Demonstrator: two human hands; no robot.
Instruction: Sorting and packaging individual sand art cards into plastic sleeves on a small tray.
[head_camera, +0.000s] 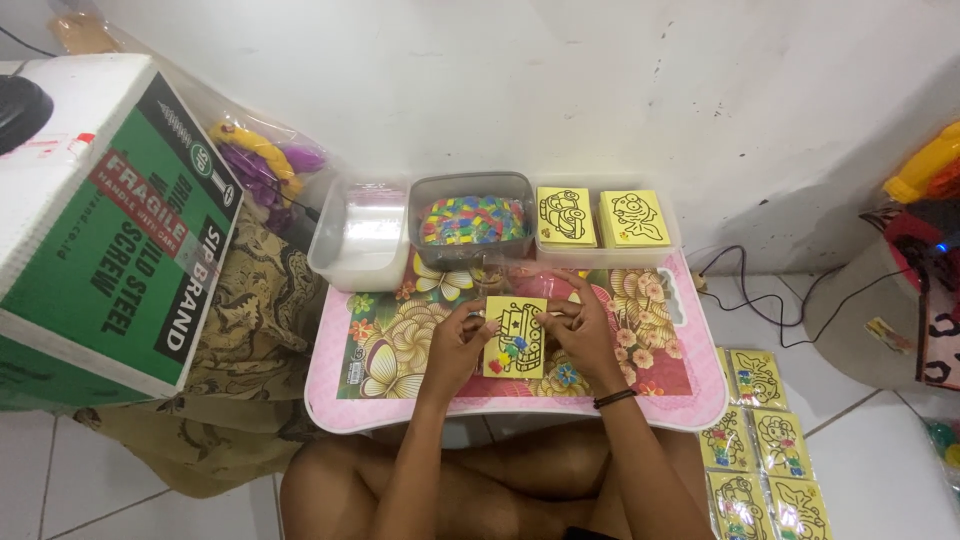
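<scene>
- Yellow picture card (515, 336) pinched at both edges by left hand (458, 345) and right hand (583, 335), keeping it flat on tabletop (400, 405).
- Tub of coloured pieces (472, 219) stands near, within reach.

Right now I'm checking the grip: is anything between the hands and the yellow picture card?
Nothing visible. The left hand and right hand both hold the yellow picture card directly by its side edges, above the pink floral table.

Bagged yellow cards (757, 440) run off, perhaps more.
</scene>
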